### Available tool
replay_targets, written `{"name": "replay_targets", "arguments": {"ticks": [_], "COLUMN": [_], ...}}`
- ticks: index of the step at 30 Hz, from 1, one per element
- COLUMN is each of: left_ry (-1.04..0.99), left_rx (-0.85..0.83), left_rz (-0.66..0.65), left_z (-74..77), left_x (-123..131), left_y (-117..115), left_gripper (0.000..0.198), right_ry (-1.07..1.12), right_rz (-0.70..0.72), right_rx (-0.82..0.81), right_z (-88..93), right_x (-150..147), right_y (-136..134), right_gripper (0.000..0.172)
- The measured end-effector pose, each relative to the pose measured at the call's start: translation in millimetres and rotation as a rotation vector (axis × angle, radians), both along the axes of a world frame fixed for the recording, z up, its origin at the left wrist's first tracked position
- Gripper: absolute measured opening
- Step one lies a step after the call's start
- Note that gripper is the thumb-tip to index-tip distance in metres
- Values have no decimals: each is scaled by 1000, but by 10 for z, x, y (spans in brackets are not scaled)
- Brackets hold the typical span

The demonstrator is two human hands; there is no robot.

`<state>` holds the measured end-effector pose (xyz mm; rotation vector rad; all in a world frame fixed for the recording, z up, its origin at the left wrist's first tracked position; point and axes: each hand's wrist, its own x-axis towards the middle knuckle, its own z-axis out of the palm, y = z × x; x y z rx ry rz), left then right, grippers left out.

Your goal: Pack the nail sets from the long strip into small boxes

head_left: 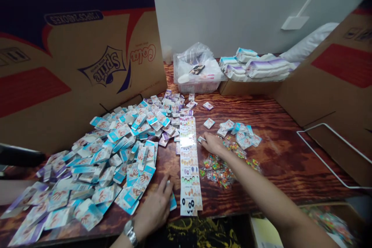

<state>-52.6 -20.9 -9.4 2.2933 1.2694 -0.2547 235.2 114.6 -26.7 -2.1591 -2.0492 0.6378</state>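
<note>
Wristwatch [130, 232] on left wrist; left hand [154, 210] half open, fingers over a blue-white packet [173, 202] at the edge of a big packet pile [101, 162], grip unclear. Right hand [213, 144] closed on a small packet [201, 139]. Long sticker strip [189, 166] lies between hands, bead bags [216, 172] just below right hand. Cardboard sheets [75, 54] stand beyond left hand, plastic tub [194, 87] ahead.
</note>
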Motion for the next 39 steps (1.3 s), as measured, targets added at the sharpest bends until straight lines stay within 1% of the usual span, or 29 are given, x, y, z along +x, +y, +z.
{"name": "replay_targets", "arguments": {"ticks": [3,6,8,11,14,17,20,22,24,26,28,31,33,34,35,36,39], "left_ry": [-33,38,99,119,111,125,37,-109,-295,-494,-703,-1040,-1219,-1286,-1336,-1368,-1386], "left_rx": [-34,-6,20,55,84,98,146,179,156,51,-137,-526,-775,-875,-952,-1014,-1137], "left_rz": [-15,6,21,27,28,55,118,172,240,333,460,684,818,873,920,958,1054], "left_z": [-22,-53,-64,-34,60,166,226,248,278,324,377,426,424,415,402,389,352], "left_x": [-81,-91,-71,-48,-63,-118,-204,-255,-269,-226,-122,97,238,297,345,382,441], "left_y": [34,56,67,87,110,141,190,239,294,343,375,388,389,391,396,403,433], "left_gripper": [79,80,75,58,42,39,38,38,41,42,41,39,40,41,41,42,43], "right_ry": [53,113,147,173,159,97,42,18,6,16,42,111,235,308,376,427,488], "right_rz": [-32,-61,-65,-62,-76,-100,-86,-66,-42,-9,34,110,180,210,229,238,262], "right_rx": [49,62,48,13,-19,-30,-23,-6,17,44,76,147,191,203,208,204,211], "right_z": [58,71,47,-27,-111,-158,-143,-101,-36,55,177,403,557,628,693,753,903], "right_x": [61,126,133,72,-24,-78,-87,-91,-100,-109,-109,-104,-111,-121,-134,-152,-220], "right_y": [-26,-12,-2,-18,-63,-98,-111,-118,-133,-160,-202,-294,-369,-408,-446,-483,-571], "right_gripper": [17,18,19,21,20,18,20,22,21,18,19,32,44,47,46,41,20]}}
